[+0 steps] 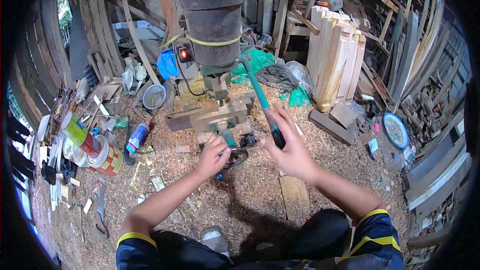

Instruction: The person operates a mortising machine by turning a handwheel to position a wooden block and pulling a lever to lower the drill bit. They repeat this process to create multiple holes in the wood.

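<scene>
In front of me stands an upright machine like a drill press or mortiser, with a rusty dark motor housing [212,25] and a tool pointing down at a wooden block [217,117] in its clamp. My left hand [214,157] is closed at a small handwheel [239,158] below the clamp; its fingertips partly hide what they grip. A long green lever [259,87] with a black grip slants down from the machine's right side. My right hand [295,150] is loosely around the grip, thumb to the left and fingers along the far side.
Wood shavings cover the floor. Paint buckets [107,155], a spray bottle [139,136] and a handsaw [101,210] lie left. Cut timber [337,60] stands at the back right, near a dark beam [330,127]. A red switch [184,53] glows beside the motor.
</scene>
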Motion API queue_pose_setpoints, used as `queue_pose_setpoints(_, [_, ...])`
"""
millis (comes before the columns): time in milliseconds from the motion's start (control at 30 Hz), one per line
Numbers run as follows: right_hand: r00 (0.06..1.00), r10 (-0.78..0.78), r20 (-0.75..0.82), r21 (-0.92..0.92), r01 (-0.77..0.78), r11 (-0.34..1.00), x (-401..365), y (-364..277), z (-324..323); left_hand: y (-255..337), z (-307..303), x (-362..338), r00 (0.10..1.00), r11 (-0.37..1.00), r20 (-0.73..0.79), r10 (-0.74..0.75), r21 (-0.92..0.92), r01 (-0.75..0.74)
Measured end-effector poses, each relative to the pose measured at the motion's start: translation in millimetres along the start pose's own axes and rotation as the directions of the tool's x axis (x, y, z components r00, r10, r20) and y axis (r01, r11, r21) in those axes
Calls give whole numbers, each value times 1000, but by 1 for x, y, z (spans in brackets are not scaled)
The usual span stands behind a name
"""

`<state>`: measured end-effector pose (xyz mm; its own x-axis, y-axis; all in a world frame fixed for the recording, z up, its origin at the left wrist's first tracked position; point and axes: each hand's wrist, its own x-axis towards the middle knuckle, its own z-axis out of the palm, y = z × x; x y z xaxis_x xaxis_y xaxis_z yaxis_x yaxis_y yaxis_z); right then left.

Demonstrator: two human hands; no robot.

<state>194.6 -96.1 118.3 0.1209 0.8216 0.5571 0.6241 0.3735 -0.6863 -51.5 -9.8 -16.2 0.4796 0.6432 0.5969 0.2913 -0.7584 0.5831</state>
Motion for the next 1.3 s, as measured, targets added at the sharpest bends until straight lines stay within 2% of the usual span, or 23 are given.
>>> queue_pose_setpoints(33, [967, -143, 210, 186, 105, 977, 18, -9, -21, 4, -3, 0, 999, 999, 31, -23, 49, 22])
queue_pose_setpoints(67, [872, -315, 375, 384, 163, 909, 33, -20, -40, 8, -6, -1, 997, 994, 60, -48, 100, 41])
queue_pose_setpoints(100, [826, -423, 373, 414, 260, 872, 45, -40, -58, 11, -8, -4, 990, 987, 92, -108, 131, 95])
queue_pose_setpoints(133, [824, -432, 367, 428, 263, 865, 61, -40, -63, 14, -8, -7, 989, 984, 90, -113, 146, 100])
queue_pose_setpoints(167, [766, -571, 295, 469, 405, 785, 79, -40, -68, 14, -7, -8, 981, 976, 108, -162, 161, 144])
queue_pose_setpoints(200, [687, -694, 214, 495, 536, 683, 95, -41, -71, 12, -8, -10, 970, 966, 126, -210, 178, 186])
queue_pose_setpoints(267, [676, -736, -32, 636, 582, 506, 122, -44, -56, 8, -10, -13, 950, 957, 156, -272, 151, 249])
queue_pose_setpoints(400, [802, -582, -135, 801, 434, 412, 185, -70, -50, 15, -13, -15, 879, 899, 190, -437, 55, 435])
queue_pose_setpoints(433, [818, -568, -94, 805, 398, 440, 201, -80, -56, 19, -16, -12, 852, 879, 213, -478, 113, 464])
queue_pose_setpoints(500, [808, -566, -164, 803, 442, 399, 229, -97, -57, 33, -19, -5, 774, 800, 232, -590, 298, 520])
queue_pose_setpoints(533, [795, -580, -177, 738, 497, 456, 239, -100, -57, 40, -23, 0, 770, 797, 232, -594, 301, 524])
queue_pose_setpoints(600, [731, -616, -294, 704, 601, 378, 251, -110, -55, 68, -33, 21, 638, 704, 335, -694, 500, 503])
queue_pose_setpoints(633, [726, -625, -287, 705, 602, 375, 252, -111, -59, 62, -34, 19, 653, 716, 349, -672, 533, 451])
queue_pose_setpoints(700, [838, -543, -53, 844, 328, 424, 250, -111, -67, 80, -34, 16, 669, 689, 307, -677, 585, 428])
queue_pose_setpoints(767, [829, -557, -55, 824, 353, 444, 253, -107, -68, 71, -31, -4, 714, 631, 260, -650, 708, 318])
queue_pose_setpoints(800, [825, -563, -49, 803, 368, 469, 253, -103, -67, 70, -31, -9, 712, 631, 266, -650, 711, 310])
queue_pose_setpoints(867, [826, -551, -115, 790, 413, 454, 253, -104, -59, 71, -32, -15, 596, 610, 313, -740, 685, 398])
queue_pose_setpoints(900, [864, -494, -92, 828, 343, 445, 252, -106, -59, 79, -33, -11, 565, 604, 331, -756, 685, 407])
queue_pose_setpoints(967, [907, -415, -69, 863, 262, 431, 249, -108, -60, 66, -23, -19, 585, 629, 322, -744, 633, 451])
queue_pose_setpoints(1067, [891, -448, -81, 877, 277, 393, 249, -108, -58, 43, -17, -34, 587, 669, 347, -732, 532, 519])
queue_pose_setpoints(1133, [891, -446, -87, 878, 280, 388, 250, -107, -58, 12, -12, -57, 703, 791, 379, -601, 405, 458])
queue_pose_setpoints(1233, [882, -456, -121, 879, 309, 364, 250, -109, -55, 19, -17, -54, 750, 852, 405, -523, 262, 453])
queue_pose_setpoints(1300, [881, -457, -120, 880, 307, 361, 249, -109, -55, 29, -21, -44, 697, 819, 430, -574, 274, 505])
